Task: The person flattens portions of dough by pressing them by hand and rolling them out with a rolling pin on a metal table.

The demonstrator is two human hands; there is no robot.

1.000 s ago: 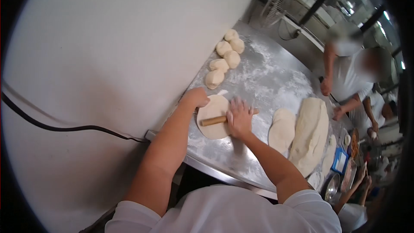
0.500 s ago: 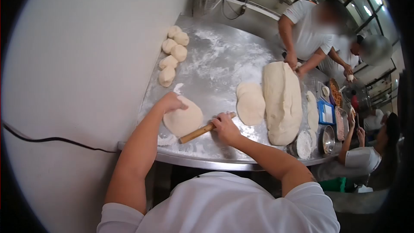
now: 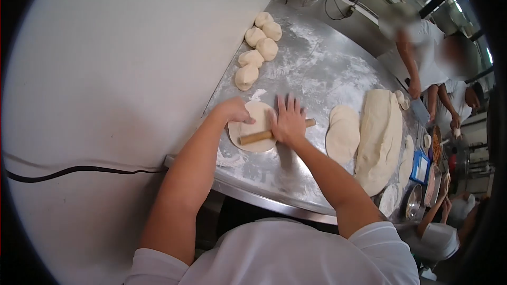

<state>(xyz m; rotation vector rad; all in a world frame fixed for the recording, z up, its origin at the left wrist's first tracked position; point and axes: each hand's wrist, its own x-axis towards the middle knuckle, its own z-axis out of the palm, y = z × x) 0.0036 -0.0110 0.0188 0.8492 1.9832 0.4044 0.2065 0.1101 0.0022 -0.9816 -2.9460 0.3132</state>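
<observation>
A flat round of dough (image 3: 252,145) lies on the floured metal table. My left hand (image 3: 233,111) is closed on its upper left edge, with the thumb on top and the other fingertips hidden. Across the round rests a wooden rolling pin (image 3: 257,137), its right end reaching past the dough. My right hand (image 3: 290,124) lies palm down over the pin, fingers stretched out and spread, not wrapped round it. Several dough balls (image 3: 247,76) sit beyond my left hand, along the wall. To the right are overlapping flat dough rounds (image 3: 343,134).
A long dough slab (image 3: 379,142) lies on the right of the metal table (image 3: 306,179). Past it are a bowl of flour (image 3: 390,200), a metal bowl (image 3: 413,201) and a blue scale (image 3: 420,168). A co-worker there holds a flat blade (image 3: 421,112). The wall borders the left.
The view has swung left. The rolling pin has moved onto the dough round, and my right hand has gone from gripping it to lying spread over it. My left hand stays at the dough's edge.
</observation>
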